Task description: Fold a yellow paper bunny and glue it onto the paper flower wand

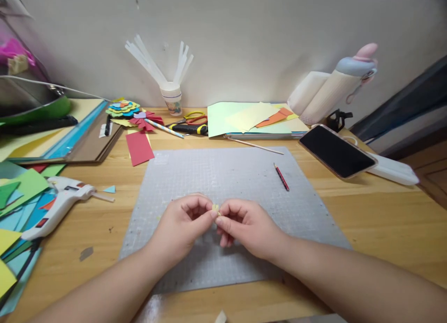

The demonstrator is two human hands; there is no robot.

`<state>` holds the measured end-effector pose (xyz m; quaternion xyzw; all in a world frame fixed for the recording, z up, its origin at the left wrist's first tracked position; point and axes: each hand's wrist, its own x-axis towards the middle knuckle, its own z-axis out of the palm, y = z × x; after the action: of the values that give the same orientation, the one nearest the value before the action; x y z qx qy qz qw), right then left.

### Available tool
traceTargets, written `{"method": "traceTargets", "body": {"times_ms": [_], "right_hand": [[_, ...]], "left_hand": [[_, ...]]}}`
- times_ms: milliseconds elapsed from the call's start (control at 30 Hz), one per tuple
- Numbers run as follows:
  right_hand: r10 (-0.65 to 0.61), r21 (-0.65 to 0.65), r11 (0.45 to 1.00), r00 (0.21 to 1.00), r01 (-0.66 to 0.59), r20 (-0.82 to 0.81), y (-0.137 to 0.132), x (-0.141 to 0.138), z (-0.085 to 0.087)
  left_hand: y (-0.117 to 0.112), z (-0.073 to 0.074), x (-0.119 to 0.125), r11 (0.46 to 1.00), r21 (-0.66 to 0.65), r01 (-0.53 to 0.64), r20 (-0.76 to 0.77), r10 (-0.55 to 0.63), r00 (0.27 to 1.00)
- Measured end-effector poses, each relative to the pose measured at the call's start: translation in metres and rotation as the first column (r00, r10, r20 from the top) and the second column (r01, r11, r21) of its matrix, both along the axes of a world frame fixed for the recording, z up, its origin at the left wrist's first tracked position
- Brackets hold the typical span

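Both hands meet over the near middle of a grey cutting mat (226, 174). My left hand (185, 225) and my right hand (244, 227) pinch a tiny pale yellow piece of paper (215, 208) between their fingertips. The other fingers are curled in. A red pencil (281, 177) lies on the mat to the right, apart from the hands.
A white glue gun (57, 204) and coloured paper sheets (21, 192) lie at the left. A red paper piece (138, 148), paper flowers (131, 112), scissors (190, 119), a cup of glue sticks (171, 97), a paper stack (254, 119) stand behind. A phone (337, 151) rests at right.
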<state>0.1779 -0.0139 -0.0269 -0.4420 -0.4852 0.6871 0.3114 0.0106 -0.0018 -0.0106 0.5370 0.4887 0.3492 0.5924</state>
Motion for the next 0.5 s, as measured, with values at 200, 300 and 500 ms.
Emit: {"method": "traceTargets", "body": {"times_ms": [200,300,500], "right_hand": [[-0.066,0.123,0.991,0.994,0.055,0.086,0.001,0.005,-0.002],[-0.064,0.168,0.985,0.992,0.044,0.11,0.003,0.008,0.002],[-0.154,0.459,0.886,0.89,-0.068,0.43,0.031,0.03,0.01]], "left_hand": [[-0.003,-0.004,0.005,0.999,0.023,-0.036,-0.062,0.038,0.997],[-0.004,-0.003,0.006,0.999,0.043,-0.022,-0.104,0.027,0.994],[0.059,0.023,-0.039,0.922,0.265,-0.28,-0.339,0.362,0.868]]}}
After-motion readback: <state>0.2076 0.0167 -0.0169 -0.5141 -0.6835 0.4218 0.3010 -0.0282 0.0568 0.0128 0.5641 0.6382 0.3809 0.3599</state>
